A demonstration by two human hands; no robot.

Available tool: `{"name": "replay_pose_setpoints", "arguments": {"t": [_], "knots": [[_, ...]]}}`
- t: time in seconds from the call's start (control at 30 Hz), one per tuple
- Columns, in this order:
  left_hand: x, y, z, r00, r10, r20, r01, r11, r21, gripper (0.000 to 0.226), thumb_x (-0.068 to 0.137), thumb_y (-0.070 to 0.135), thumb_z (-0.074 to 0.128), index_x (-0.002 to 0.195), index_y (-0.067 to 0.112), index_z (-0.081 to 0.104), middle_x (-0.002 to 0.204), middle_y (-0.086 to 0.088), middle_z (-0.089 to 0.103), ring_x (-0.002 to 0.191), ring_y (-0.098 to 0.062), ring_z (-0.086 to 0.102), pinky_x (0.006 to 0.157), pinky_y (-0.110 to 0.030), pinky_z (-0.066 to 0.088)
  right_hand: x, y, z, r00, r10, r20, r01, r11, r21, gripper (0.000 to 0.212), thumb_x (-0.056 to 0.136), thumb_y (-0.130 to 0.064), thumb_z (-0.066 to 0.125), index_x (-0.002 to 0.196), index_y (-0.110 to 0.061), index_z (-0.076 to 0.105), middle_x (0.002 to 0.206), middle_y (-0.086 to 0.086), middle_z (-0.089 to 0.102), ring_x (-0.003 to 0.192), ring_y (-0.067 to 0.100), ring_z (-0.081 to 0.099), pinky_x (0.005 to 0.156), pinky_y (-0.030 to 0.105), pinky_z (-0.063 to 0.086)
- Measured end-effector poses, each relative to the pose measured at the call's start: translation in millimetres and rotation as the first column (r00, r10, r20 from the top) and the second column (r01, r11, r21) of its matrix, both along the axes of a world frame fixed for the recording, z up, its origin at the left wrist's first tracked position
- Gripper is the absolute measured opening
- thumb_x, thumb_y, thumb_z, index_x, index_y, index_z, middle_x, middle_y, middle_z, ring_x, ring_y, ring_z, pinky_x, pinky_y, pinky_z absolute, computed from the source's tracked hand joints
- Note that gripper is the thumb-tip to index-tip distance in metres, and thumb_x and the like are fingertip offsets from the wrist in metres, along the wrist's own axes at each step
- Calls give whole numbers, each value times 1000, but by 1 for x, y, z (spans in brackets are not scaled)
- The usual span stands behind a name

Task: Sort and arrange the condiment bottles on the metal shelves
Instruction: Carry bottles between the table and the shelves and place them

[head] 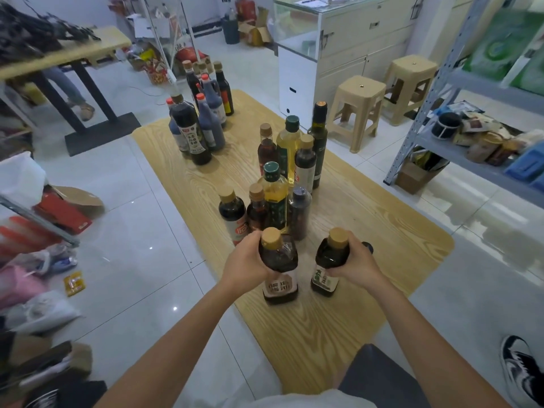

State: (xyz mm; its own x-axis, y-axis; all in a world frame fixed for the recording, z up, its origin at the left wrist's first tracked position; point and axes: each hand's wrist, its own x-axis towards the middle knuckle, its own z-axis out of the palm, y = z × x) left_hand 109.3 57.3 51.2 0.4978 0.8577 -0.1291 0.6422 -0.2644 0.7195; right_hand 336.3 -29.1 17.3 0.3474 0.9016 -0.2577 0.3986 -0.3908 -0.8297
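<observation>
left hand (250, 262): fingers curled and clamped round the shoulder of the brown-label bottle (280, 285), just under its tan cap.
right hand (357, 265): fingers wrapped tight round the shoulder of the green-label bottle (324, 278), thumb towards the camera.
held bottles: both dark, upright and side by side but apart, over the near part of the wooden tabletop (371, 222); whether their bases touch the wood i cannot tell.
near cluster (275, 198): mixed bottles standing close together just beyond the hands, among them two yellow oil bottles with green caps and a tall dark green one.
far cluster (200, 119): dark sauce bottles with red and tan caps, at the far end of the tabletop, well apart from the near cluster.
metal shelves (435, 142): grey rack at the right, its lower shelf crowded with jars and packets.
plastic stools (360, 108): two beige ones between tabletop and rack.
</observation>
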Motion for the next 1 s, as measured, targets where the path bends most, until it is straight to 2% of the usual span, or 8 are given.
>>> {"name": "replay_pose_setpoints", "arguments": {"t": [0.17,0.3,0.4,0.5,0.6,0.7,0.8,1.0], "knots": [[-33,-4,7,958,229,175,-176,946,-274,80,53,7,89,115,29,45,112,4,60,107,-19,58,81,-31,54,-19,-7,4,977,-98,-189,101,995,5,64,54,-6,88,108,-18,58,103,-4,64,100,16,60,78,29,50],[-64,-4,25,919,299,256,-200,915,-350,80,54,5,88,115,31,43,111,-4,62,102,-23,62,79,-35,57,-46,1,27,956,-61,-287,80,995,55,62,56,-11,88,112,-17,62,106,-2,68,101,14,61,75,25,47],[-94,1,44,909,304,285,-201,919,-340,82,54,7,88,119,30,43,109,-6,64,100,-25,63,85,-44,56,-79,15,53,952,-4,-307,43,992,119,57,61,-10,84,114,-17,62,108,-2,67,100,11,60,76,25,46],[-132,7,68,872,350,342,-246,918,-313,77,57,7,88,119,28,46,109,-3,64,100,-22,63,80,-37,57,-122,36,78,950,74,-303,-20,984,178,53,62,-12,84,109,-20,62,105,-2,69,99,14,63,82,32,49],[-175,16,95,814,416,405,-310,901,-302,67,60,5,86,111,31,52,103,1,67,95,-19,64,68,-25,52,-169,58,101,941,188,-283,-122,964,236,52,57,-18,87,103,-21,64,98,-4,72,93,13,67,76,26,48],[-225,24,120,759,464,456,-376,885,-274,66,59,7,87,111,32,54,106,0,67,95,-18,64,70,-26,53,-221,81,124,923,289,-253,-214,934,287,53,53,-23,85,103,-20,65,96,-4,73,93,14,68,77,27,49],[-280,28,142,704,500,505,-448,864,-232,66,59,5,86,112,29,56,110,-2,67,97,-20,64,79,-34,55,-277,104,140,894,374,-247,-280,896,344,54,53,-27,80,104,-18,65,96,-3,73,93,15,68,79,28,50],[-385,27,168,572,569,591,-591,785,-184,64,55,2,87,109,24,62,101,0,71,90,-16,69,67,-26,56,-384,148,173,786,585,-200,-456,767,451,43,56,-22,77,98,-20,66,90,-3,74,87,15,69,76,29,51]]}}
